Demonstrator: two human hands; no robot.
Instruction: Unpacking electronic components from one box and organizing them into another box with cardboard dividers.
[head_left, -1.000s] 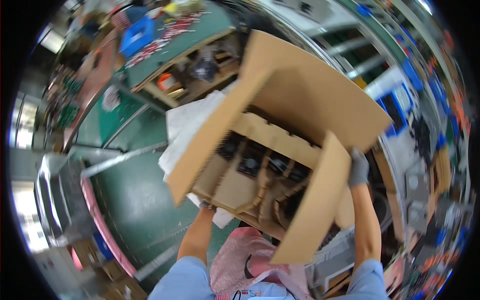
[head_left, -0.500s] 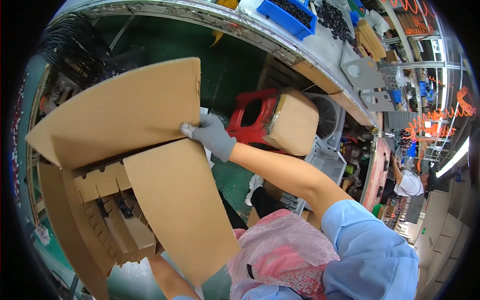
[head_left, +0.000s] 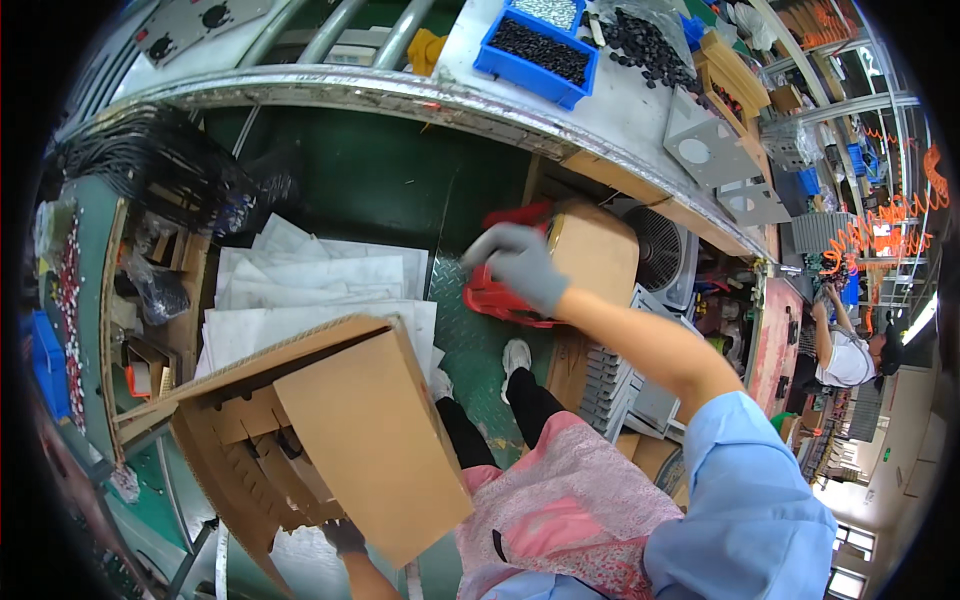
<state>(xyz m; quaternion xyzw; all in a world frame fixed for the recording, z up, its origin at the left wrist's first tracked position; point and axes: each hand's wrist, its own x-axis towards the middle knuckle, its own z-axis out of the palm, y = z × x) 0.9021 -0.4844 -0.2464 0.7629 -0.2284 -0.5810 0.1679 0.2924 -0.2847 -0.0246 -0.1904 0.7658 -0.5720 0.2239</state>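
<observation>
An open cardboard box with raised flaps is tilted at the lower left. Inside it are notched cardboard dividers, with dark parts between them that are hard to make out. My left hand, in a grey glove, grips the box at its lower edge; its fingertips are hidden. Away from the box, my right hand hovers in front of the red stool. It also wears a grey glove, its fingers loosely bent, slightly blurred and holding nothing.
White sheets lie piled behind the box. A workbench carries a blue bin of black parts. A carton is by the stool, near a fan unit. Another person works at the far right.
My right hand has let go of the box flap and moved right. The box has dropped lower, the flap has folded down, and the white sheets behind now show.
</observation>
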